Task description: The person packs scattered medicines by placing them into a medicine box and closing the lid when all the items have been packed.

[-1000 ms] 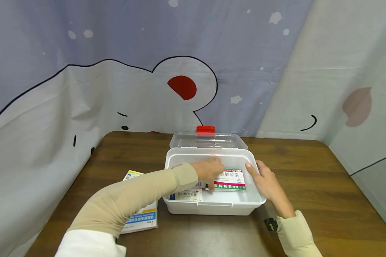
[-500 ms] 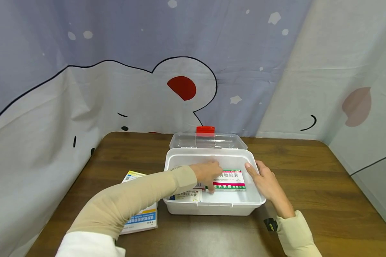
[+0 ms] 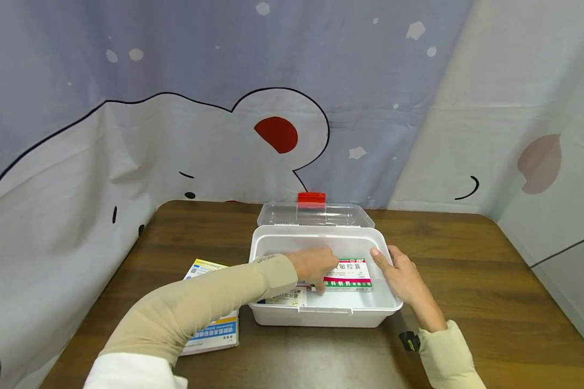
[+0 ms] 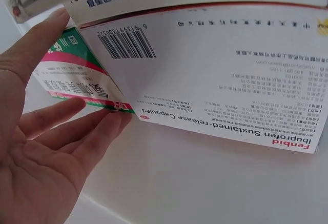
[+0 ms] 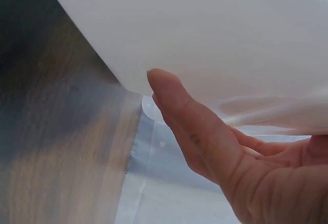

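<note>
A white plastic storage box (image 3: 321, 317) stands with its lid raised at the back. Inside, my left hand (image 3: 313, 265) grips a green, pink and white medicine box (image 3: 352, 275), thumb at the near edge and fingers at the far edge. In the left wrist view, an ibuprofen capsule box (image 4: 220, 75) lies beside those fingertips. A cream-coloured medicine box (image 3: 292, 297) sits at the storage box's front left, partly under the sleeve. My right hand (image 3: 401, 275) holds the storage box's right wall, thumb over the rim. In the right wrist view, its fingers lie against the outer wall.
Left of the storage box, a white, blue and yellow medicine box (image 3: 214, 332) lies on the wooden table (image 3: 321, 356), partly covered by the left forearm. The clear lid (image 3: 350, 215) carries a red latch (image 3: 311, 198). A printed curtain (image 3: 199, 146) hangs behind the table.
My left hand has lowered slightly and flattened over the green, pink and white medicine box. The right hand keeps its hold on the storage box's wall.
</note>
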A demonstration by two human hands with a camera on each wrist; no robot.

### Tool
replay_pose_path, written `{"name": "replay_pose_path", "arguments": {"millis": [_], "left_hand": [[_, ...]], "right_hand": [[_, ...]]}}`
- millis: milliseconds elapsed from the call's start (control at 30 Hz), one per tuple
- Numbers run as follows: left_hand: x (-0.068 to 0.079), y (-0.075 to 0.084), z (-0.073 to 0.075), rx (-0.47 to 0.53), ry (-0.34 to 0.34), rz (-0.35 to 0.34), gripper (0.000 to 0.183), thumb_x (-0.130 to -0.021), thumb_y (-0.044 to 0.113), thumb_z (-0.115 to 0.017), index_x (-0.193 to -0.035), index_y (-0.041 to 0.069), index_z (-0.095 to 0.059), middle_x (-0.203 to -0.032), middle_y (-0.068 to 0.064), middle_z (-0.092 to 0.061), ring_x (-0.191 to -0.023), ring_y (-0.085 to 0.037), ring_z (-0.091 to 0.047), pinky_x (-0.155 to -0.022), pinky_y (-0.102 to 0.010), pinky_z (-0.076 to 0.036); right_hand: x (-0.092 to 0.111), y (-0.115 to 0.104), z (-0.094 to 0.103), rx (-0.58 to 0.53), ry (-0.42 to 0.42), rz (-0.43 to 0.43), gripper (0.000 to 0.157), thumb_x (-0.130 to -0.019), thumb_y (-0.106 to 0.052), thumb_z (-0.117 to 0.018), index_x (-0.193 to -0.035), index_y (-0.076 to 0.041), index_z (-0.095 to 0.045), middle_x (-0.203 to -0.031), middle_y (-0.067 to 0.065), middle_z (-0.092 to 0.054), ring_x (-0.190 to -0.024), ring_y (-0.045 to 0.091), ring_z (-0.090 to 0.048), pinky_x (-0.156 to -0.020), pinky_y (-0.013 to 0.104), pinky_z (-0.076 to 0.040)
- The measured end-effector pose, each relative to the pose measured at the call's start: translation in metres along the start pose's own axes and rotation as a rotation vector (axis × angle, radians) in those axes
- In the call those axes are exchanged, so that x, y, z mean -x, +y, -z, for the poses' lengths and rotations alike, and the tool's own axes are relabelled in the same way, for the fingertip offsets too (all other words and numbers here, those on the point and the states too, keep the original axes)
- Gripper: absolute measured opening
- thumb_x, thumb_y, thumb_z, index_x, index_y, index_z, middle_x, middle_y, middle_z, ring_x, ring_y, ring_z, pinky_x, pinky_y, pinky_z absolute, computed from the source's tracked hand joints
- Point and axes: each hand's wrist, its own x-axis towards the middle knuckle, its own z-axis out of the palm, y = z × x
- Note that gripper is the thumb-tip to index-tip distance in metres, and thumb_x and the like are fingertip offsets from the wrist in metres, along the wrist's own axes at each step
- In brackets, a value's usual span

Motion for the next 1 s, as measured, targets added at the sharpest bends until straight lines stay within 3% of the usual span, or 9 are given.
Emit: {"name": "replay_pose_path", "arguments": {"millis": [167,300,433,567,833,1000], "left_hand": [[0.006,-0.002,0.003,0.058,-0.012,0.002,0.047,-0.066,0.038,-0.081,-0.097,0.013,-0.057,-0.078,0.006,-0.053,-0.07,-0.008,-0.05,-0.061,-0.017,-0.043],[0.014,-0.006,0.01,0.074,-0.013,-0.002,0.05,-0.072,0.042,-0.075,-0.108,0.011,-0.057,-0.085,0.004,-0.054,-0.075,-0.008,-0.05,-0.065,-0.019,-0.045],[0.022,-0.013,0.022,0.075,0.038,-0.001,0.051,-0.081,0.041,-0.067,-0.12,0.011,-0.055,-0.102,-0.001,-0.054,-0.088,-0.011,-0.049,-0.076,-0.024,-0.046],[0.03,-0.017,0.034,0.095,0.081,-0.019,0.048,-0.083,0.039,-0.065,-0.12,0.01,-0.056,-0.11,-0.004,-0.054,-0.095,-0.013,-0.049,-0.08,-0.026,-0.046],[0.054,-0.013,0.066,0.177,0.098,-0.03,0.049,-0.084,0.038,-0.064,-0.124,0.01,-0.054,-0.122,-0.008,-0.052,-0.106,-0.016,-0.051,-0.089,-0.03,-0.045],[0.077,-0.015,0.071,0.175,0.131,-0.019,0.05,-0.085,0.038,-0.063,-0.125,0.011,-0.053,-0.124,-0.007,-0.05,-0.108,-0.016,-0.05,-0.091,-0.031,-0.044]], "right_hand": [[0.002,-0.001,0.0,0.006,-0.004,0.001,0.063,-0.093,-0.051,-0.04,-0.127,0.001,-0.043,-0.106,0.023,-0.058,-0.086,0.03,-0.06,-0.062,0.03,-0.049],[0.002,0.0,-0.001,0.01,-0.003,0.004,0.061,-0.093,-0.05,-0.041,-0.125,0.002,-0.044,-0.104,0.023,-0.059,-0.084,0.029,-0.06,-0.062,0.031,-0.049],[0.001,0.0,-0.001,0.023,0.009,0.014,0.06,-0.093,-0.049,-0.042,-0.125,0.002,-0.045,-0.103,0.023,-0.059,-0.083,0.028,-0.06,-0.063,0.031,-0.049],[0.0,0.0,-0.002,0.011,-0.001,0.007,0.06,-0.093,-0.049,-0.042,-0.125,0.001,-0.045,-0.102,0.023,-0.06,-0.082,0.028,-0.061,-0.061,0.03,-0.049],[0.0,0.001,0.0,0.017,0.001,-0.003,0.062,-0.093,-0.05,-0.042,-0.125,0.002,-0.045,-0.103,0.023,-0.059,-0.083,0.029,-0.06,-0.062,0.031,-0.049],[-0.001,0.001,-0.001,0.012,-0.005,-0.01,0.062,-0.092,-0.05,-0.043,-0.125,0.002,-0.045,-0.102,0.023,-0.06,-0.081,0.028,-0.061,-0.061,0.03,-0.049]]}}
